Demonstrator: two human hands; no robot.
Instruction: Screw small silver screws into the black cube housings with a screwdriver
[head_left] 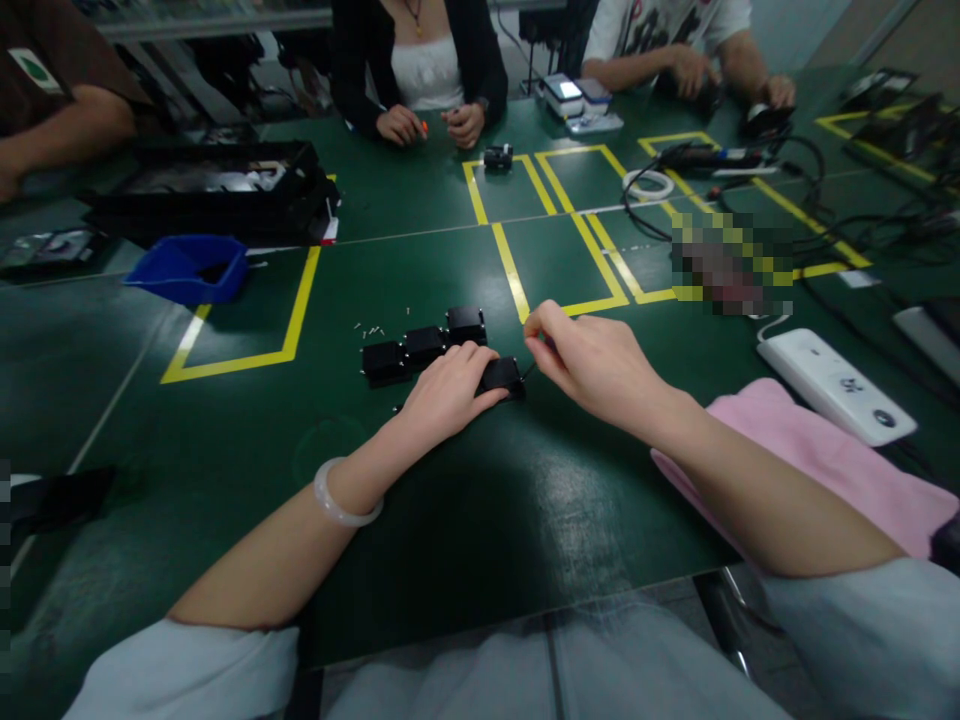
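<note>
My left hand (450, 388) lies with curled fingers over a small black box-shaped part (504, 375) on the green table and holds it down. My right hand (592, 360) hovers just right of that part, thumb and forefinger pinched together near its upper right corner; what they pinch is too small to make out. Three more black box parts (424, 348) sit in a row just behind my left hand. Several tiny screws (371, 329) lie scattered to their left.
A blue bin (187, 268) and a black tray (217, 190) stand at the far left. A white power strip (836, 385) and pink cloth (810, 460) lie to the right. Cables (825, 220) and yellow tape outlines (555, 250) cross the far table. Three other people sit opposite.
</note>
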